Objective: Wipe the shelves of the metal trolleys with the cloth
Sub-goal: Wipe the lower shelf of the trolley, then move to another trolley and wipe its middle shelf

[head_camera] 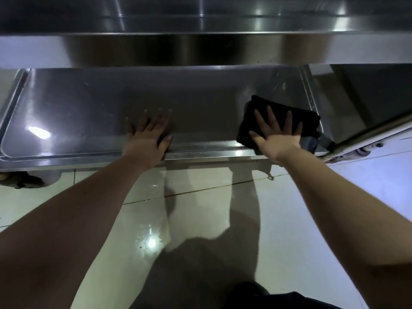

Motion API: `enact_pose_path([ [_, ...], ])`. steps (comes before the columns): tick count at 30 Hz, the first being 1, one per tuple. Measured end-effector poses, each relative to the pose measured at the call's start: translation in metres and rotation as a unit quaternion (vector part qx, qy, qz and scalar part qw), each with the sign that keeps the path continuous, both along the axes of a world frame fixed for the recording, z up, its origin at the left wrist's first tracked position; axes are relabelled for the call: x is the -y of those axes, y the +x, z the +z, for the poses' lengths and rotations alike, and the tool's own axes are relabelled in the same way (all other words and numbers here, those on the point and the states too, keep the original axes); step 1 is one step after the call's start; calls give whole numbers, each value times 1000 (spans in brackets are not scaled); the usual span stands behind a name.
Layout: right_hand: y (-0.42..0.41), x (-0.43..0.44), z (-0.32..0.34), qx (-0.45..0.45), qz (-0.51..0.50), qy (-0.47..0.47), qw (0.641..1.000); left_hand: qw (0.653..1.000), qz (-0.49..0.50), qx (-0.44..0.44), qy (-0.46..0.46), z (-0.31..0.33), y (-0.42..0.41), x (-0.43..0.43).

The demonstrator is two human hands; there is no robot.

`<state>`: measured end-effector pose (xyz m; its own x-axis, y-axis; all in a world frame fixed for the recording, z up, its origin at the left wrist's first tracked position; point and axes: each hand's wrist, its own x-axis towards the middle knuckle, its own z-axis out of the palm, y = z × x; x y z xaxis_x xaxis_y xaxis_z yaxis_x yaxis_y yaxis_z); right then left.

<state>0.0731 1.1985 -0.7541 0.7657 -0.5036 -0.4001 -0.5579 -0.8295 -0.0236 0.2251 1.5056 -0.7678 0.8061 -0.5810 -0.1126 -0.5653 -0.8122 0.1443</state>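
The lower shelf [89, 112] of a stainless steel trolley stretches across the middle of the head view, with a raised rim along its front edge. A folded black cloth [310, 121] lies at the shelf's right front corner. My right hand [276, 134] presses flat on the cloth with fingers spread. My left hand [148, 137] rests flat on the bare shelf near the front rim, fingers apart, holding nothing. An upper shelf [200, 47] of the same trolley overhangs at the top.
A second metal trolley [365, 103] stands close on the right, its tubular frame [379, 134] angled toward the cloth. Another trolley's edge [11, 101] shows at far left. A castor wheel [24, 179] sits at lower left on the glossy tiled floor [200, 208].
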Motion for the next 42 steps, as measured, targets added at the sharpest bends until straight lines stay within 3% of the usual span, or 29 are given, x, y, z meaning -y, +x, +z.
enact_pose_path([
  [6, 40, -125, 8, 22, 195, 54, 979, 993, 22, 17, -116, 12, -4, 14],
  [9, 56, -147, 11, 34, 214, 106, 971, 989, 11, -3, -149, 12, -4, 23],
  [12, 72, -112, 15, 114, 150, 44, 981, 997, 7, -29, -74, 18, -1, 42],
  [14, 79, -83, 20, 85, 112, 14, 990, 999, -13, -34, -30, 27, 0, 60],
  [19, 74, -84, 28, 65, 150, -17, 986, 994, -29, 9, 110, 50, -7, 76],
  [22, 61, -99, 56, 70, 160, -45, 984, 990, -58, 44, 124, 82, -24, 64],
  [26, 17, -121, 122, 62, 166, -19, 984, 984, -107, -8, 142, 140, -59, 40],
  [32, -37, -185, 252, 66, -1, 181, 981, 992, -100, -38, 66, 265, -108, -34],
  [36, -43, -223, 366, 64, 89, 227, 968, 992, -104, -24, 61, 380, -120, -96],
  [39, -40, -247, 476, 85, 172, 228, 955, 993, -105, 13, 58, 496, -119, -137],
  [42, -25, -271, 602, 142, 253, 235, 928, 994, -82, 69, -3, 627, -120, -178],
])
